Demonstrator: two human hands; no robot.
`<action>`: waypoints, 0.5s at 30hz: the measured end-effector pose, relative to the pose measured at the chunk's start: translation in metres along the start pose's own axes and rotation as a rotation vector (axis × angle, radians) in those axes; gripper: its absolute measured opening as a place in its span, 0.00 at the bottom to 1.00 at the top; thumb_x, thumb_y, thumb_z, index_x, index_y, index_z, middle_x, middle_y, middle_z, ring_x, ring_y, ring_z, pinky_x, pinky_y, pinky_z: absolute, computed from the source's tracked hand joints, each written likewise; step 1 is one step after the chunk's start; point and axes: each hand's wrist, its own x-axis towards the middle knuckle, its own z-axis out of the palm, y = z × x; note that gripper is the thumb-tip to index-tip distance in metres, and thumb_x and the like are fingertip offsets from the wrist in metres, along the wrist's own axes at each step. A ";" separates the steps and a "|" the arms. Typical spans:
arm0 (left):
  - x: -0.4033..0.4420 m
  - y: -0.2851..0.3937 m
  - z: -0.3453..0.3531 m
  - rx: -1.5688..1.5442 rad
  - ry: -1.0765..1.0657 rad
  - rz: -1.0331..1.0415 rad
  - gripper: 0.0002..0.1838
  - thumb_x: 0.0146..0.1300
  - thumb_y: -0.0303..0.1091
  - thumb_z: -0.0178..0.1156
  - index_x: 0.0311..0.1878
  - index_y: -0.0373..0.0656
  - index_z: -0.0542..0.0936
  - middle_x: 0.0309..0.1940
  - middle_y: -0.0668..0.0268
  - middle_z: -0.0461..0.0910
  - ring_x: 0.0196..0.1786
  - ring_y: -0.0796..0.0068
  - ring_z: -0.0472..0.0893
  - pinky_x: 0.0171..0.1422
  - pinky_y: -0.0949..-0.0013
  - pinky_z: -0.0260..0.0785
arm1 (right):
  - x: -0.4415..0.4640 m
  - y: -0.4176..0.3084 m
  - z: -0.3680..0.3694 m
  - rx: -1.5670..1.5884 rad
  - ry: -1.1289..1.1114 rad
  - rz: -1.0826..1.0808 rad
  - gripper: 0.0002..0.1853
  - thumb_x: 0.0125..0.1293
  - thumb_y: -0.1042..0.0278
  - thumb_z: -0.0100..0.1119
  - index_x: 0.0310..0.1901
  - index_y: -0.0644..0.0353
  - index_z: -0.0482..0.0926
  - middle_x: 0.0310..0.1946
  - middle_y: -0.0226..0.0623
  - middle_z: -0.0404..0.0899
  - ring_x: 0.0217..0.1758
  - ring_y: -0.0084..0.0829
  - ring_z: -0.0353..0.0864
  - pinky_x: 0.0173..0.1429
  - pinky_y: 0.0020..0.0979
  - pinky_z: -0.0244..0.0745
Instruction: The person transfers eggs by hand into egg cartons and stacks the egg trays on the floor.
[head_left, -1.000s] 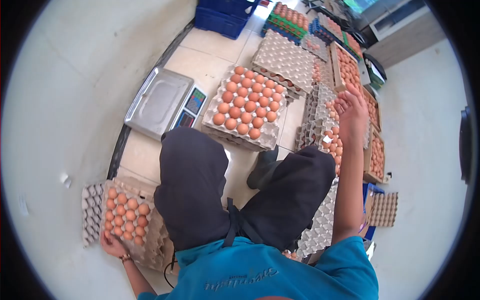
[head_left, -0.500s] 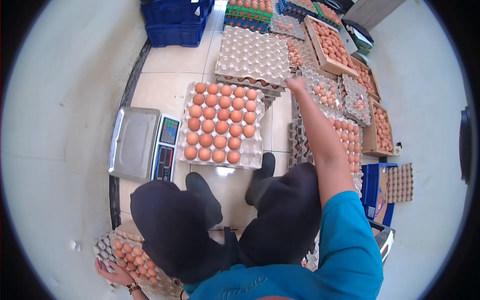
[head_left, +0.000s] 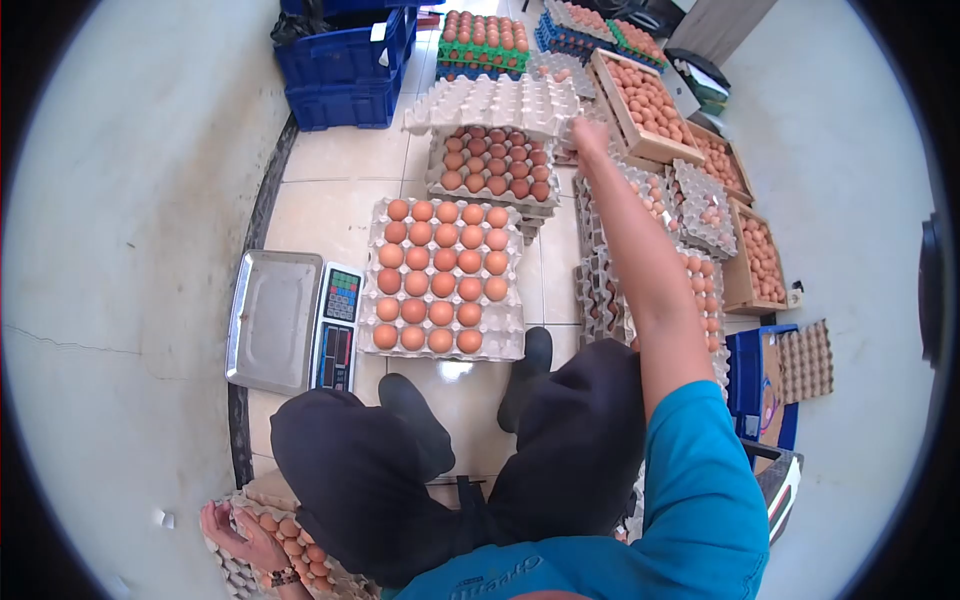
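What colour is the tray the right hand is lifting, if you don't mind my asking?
The tray is pale grey, seen best in the head view.

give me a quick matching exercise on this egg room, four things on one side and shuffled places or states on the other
Things
1. scale
2. raised empty tray
3. left hand
4. stacked bins

Places, colours or states
A. blue, near the upper left
B. at the eggs near the lower-left corner
C. on the floor, just left of the front egg stack
D. held at its right end by the right hand

Right pairs
1-C, 2-D, 3-B, 4-A
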 end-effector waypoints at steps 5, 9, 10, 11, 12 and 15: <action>0.001 -0.015 0.001 -0.143 0.105 -0.063 0.20 0.72 0.24 0.55 0.65 0.33 0.70 0.60 0.56 0.72 0.48 0.69 0.76 0.56 0.65 0.71 | -0.084 -0.081 -0.096 0.084 0.063 -0.077 0.15 0.68 0.54 0.62 0.45 0.57 0.80 0.37 0.33 0.79 0.41 0.30 0.81 0.40 0.43 0.80; 0.011 0.000 0.017 -0.371 0.177 -0.168 0.19 0.71 0.23 0.55 0.64 0.30 0.71 0.59 0.56 0.74 0.45 0.69 0.77 0.54 0.67 0.72 | -0.189 -0.105 -0.234 0.120 0.218 -0.097 0.18 0.69 0.54 0.61 0.53 0.59 0.81 0.47 0.34 0.80 0.47 0.32 0.80 0.50 0.44 0.80; 0.016 0.009 0.021 -0.422 0.173 -0.178 0.19 0.71 0.23 0.56 0.63 0.30 0.71 0.59 0.56 0.74 0.45 0.69 0.77 0.54 0.67 0.72 | -0.217 -0.097 -0.276 0.181 0.227 -0.094 0.19 0.70 0.55 0.59 0.55 0.59 0.80 0.50 0.34 0.79 0.50 0.32 0.80 0.53 0.44 0.80; 0.021 0.021 0.027 -0.473 0.169 -0.190 0.18 0.71 0.22 0.56 0.62 0.29 0.71 0.59 0.56 0.74 0.45 0.69 0.77 0.54 0.66 0.72 | -0.250 -0.090 -0.308 0.241 0.236 -0.093 0.19 0.72 0.57 0.58 0.58 0.59 0.78 0.52 0.34 0.79 0.53 0.32 0.80 0.55 0.44 0.79; 0.024 0.031 0.034 -0.525 0.164 -0.206 0.18 0.71 0.22 0.56 0.62 0.28 0.71 0.59 0.56 0.75 0.45 0.68 0.77 0.54 0.66 0.72 | -0.304 -0.094 -0.323 0.194 0.335 -0.076 0.21 0.73 0.57 0.57 0.60 0.62 0.76 0.55 0.37 0.79 0.57 0.31 0.80 0.57 0.42 0.79; 0.038 0.059 0.055 -0.612 0.121 -0.164 0.17 0.70 0.23 0.57 0.59 0.27 0.73 0.57 0.56 0.76 0.47 0.68 0.78 0.56 0.65 0.73 | -0.414 -0.046 -0.391 0.140 0.453 -0.028 0.25 0.72 0.51 0.56 0.62 0.61 0.75 0.54 0.38 0.81 0.53 0.31 0.83 0.49 0.36 0.80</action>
